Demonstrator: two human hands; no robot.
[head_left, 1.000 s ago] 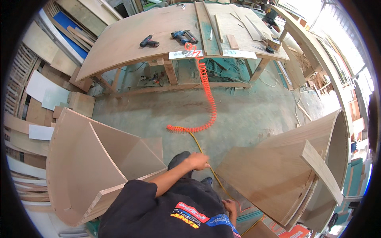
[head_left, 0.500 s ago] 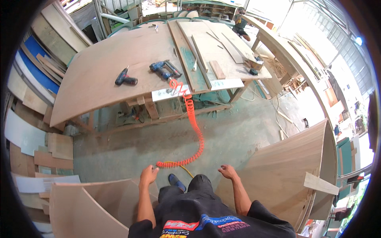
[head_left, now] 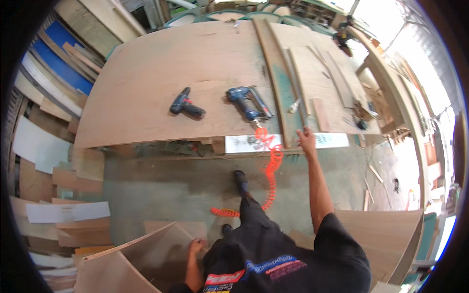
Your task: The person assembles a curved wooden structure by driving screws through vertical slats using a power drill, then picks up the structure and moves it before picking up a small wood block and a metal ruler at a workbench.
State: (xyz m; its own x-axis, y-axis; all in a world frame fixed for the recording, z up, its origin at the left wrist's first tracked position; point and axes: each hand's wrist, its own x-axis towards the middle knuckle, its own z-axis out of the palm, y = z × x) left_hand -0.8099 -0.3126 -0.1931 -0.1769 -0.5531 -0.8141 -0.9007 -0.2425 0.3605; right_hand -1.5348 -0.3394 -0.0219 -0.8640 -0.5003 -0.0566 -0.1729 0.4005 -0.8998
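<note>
My right hand [head_left: 307,141] reaches forward to the near edge of the worktable [head_left: 161,129], fingers apart. It is close to the near ends of a long wooden board [head_left: 273,83] and a narrow strip [head_left: 298,90]; contact cannot be made out. My left hand [head_left: 197,245] hangs low beside a curved plywood panel [head_left: 112,268], its fingers blurred. Left of the long board lies a blue nail gun [head_left: 242,102], joined to a coiled orange air hose [head_left: 271,180] that drops to the floor. A cordless drill [head_left: 186,103] rests farther left.
A short wood block [head_left: 320,115] and a white-tipped tube [head_left: 293,106] lie on the table. White sheet [head_left: 334,140] shows along its front edge. Another curved wooden panel [head_left: 376,239] stands at right. Stacked boards [head_left: 80,180] line the left. A person [head_left: 343,36] is at the far right.
I have stepped toward the table, and it appears nearer. My right arm has extended forward to its edge. My left hand has dropped lower and back, beside the curved panel.
</note>
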